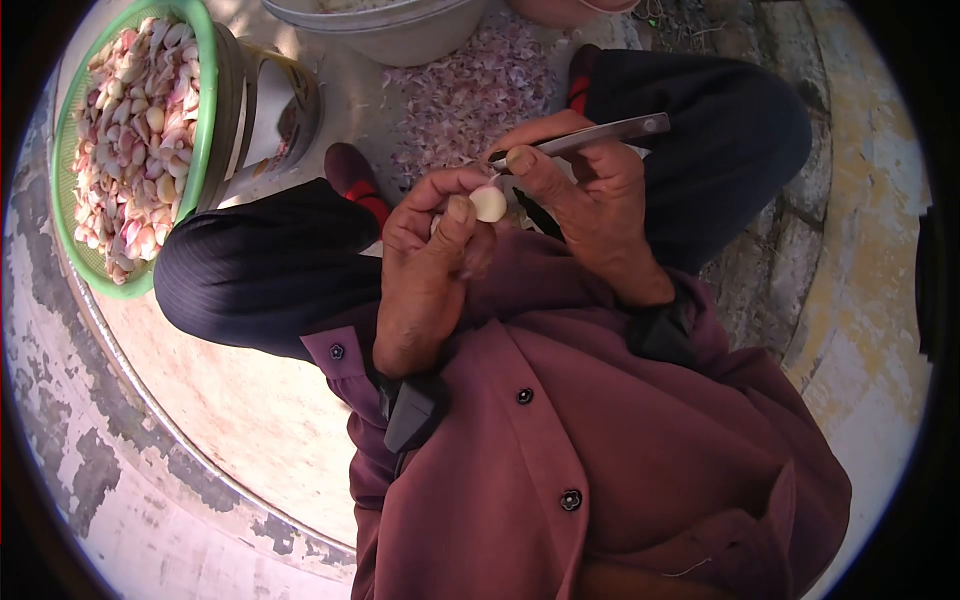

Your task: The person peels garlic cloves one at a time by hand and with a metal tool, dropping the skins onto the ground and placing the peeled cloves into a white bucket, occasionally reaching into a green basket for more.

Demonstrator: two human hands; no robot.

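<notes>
A pale peeled garlic clove [489, 204] is pinched between the thumb and fingers of my left hand [435, 250]. Just right of it, my right hand [590, 195] is closed around a knife [600, 135], whose handle end points to the right. The thumb of my right hand lies along the knife near its tip, close to the clove. A thin strip of skin shows between the clove and the knife tip. Many unpeeled garlic cloves [140, 140] fill a green basket [207, 110] at the upper left.
Garlic skins [470, 95] lie scattered on the ground beyond my hands. A large pale basin [400, 35] stands at the top, with a reddish container [565, 8] beside it. A bucket [285, 105] is near the basket. My knees and shoes flank the skins.
</notes>
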